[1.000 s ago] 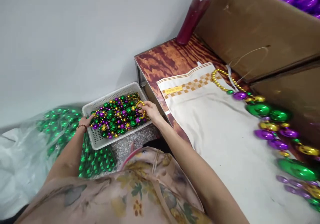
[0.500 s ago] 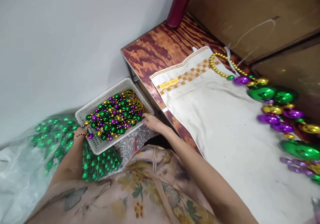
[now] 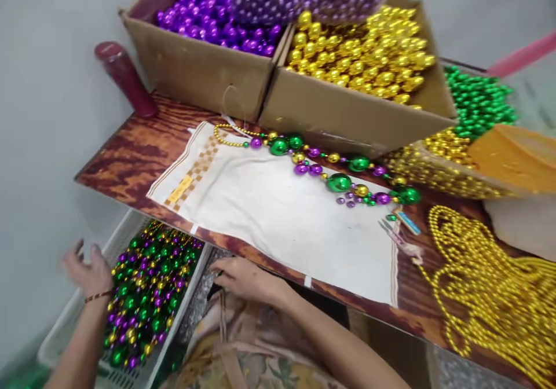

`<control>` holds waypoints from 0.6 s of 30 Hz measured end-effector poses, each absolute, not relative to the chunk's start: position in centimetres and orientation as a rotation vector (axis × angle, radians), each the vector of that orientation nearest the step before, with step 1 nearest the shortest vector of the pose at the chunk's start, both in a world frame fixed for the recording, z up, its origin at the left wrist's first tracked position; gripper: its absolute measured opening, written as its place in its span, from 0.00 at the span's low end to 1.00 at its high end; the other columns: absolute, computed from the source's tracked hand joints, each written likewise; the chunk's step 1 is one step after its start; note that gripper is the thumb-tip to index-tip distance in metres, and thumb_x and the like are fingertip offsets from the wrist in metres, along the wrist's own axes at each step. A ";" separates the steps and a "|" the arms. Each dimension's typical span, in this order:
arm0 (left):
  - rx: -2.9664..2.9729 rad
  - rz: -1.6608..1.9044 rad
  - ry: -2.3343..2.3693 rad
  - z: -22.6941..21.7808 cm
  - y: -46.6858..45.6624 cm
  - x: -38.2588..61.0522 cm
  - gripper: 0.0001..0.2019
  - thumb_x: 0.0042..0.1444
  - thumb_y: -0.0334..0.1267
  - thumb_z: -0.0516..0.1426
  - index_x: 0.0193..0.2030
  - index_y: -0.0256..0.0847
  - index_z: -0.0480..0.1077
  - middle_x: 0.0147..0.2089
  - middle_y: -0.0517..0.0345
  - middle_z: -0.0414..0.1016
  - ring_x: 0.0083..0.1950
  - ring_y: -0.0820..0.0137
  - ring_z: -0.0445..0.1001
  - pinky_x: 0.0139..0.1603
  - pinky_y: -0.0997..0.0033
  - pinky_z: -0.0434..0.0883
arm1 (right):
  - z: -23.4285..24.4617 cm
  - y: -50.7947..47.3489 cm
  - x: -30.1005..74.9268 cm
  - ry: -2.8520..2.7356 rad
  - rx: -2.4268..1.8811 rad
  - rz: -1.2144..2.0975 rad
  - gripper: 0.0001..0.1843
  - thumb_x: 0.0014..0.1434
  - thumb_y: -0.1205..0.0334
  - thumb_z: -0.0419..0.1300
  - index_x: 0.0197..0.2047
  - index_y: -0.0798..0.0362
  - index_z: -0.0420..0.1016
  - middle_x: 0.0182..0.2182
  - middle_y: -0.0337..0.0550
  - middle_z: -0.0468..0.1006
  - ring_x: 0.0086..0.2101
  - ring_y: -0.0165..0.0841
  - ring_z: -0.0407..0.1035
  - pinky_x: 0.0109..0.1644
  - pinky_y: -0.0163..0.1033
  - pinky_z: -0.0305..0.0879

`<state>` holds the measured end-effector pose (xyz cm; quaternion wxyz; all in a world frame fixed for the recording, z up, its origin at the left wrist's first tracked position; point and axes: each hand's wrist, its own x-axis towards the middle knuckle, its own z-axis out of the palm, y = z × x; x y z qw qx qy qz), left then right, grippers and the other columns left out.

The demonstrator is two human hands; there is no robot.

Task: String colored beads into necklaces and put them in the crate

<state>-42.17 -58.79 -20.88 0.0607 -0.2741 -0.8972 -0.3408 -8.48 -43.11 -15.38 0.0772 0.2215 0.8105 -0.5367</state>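
Left hand (image 3: 89, 273) hung beside beads (image 3: 150, 290) — fingers parted; right hand (image 3: 245, 278) near surface (image 3: 130, 151) — fingers bent (couldn't tell if gripping).

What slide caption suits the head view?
Left hand by a basket of beads, right hand by a table with a towel.

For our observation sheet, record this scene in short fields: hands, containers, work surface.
Left hand: open, near white plastic basket
Basket contents: shiny round green, purple and gold beads
Right hand: fingers bent near brown streaked wooden table; grip unclear
On table: white cloth with checked band, partly under multicoloured bead necklace
Boxes: brown cardboard; one holds shiny purple beads, another shiny gold beads
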 end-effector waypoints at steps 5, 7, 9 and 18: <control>-1.571 -1.184 -2.146 -16.1 -40.8 -37.2 0.13 0.62 0.43 0.53 0.46 0.39 0.73 0.45 0.48 0.77 0.52 0.59 0.73 0.60 0.54 0.66 | -12.6 -42.4 -2.9 2.313 0.955 -1.989 0.18 0.60 0.69 0.56 0.51 0.54 0.78 0.48 0.47 0.82 0.48 0.38 0.75 0.53 0.38 0.68; -1.904 -1.103 -2.046 -14.5 -33.9 -34.1 0.12 0.64 0.40 0.52 0.45 0.38 0.74 0.41 0.48 0.78 0.47 0.61 0.73 0.53 0.58 0.68 | -11.9 -42.3 -1.1 2.277 1.050 -2.099 0.18 0.61 0.67 0.55 0.52 0.53 0.78 0.48 0.47 0.81 0.48 0.38 0.75 0.53 0.39 0.69; -2.165 -0.825 -1.989 -13.4 -27.9 -31.4 0.12 0.65 0.36 0.50 0.44 0.39 0.75 0.41 0.49 0.77 0.46 0.62 0.73 0.52 0.60 0.68 | -11.6 -42.1 0.6 2.249 1.167 -2.145 0.18 0.63 0.62 0.54 0.53 0.53 0.77 0.48 0.48 0.81 0.48 0.39 0.75 0.54 0.40 0.69; -2.237 0.158 -1.912 -11.3 -14.4 -26.5 0.17 0.67 0.29 0.44 0.50 0.34 0.74 0.49 0.38 0.72 0.43 0.60 0.74 0.37 0.64 0.64 | -13.2 -41.0 5.3 2.342 1.404 -1.985 0.20 0.67 0.53 0.49 0.52 0.52 0.76 0.50 0.50 0.81 0.50 0.40 0.75 0.55 0.41 0.70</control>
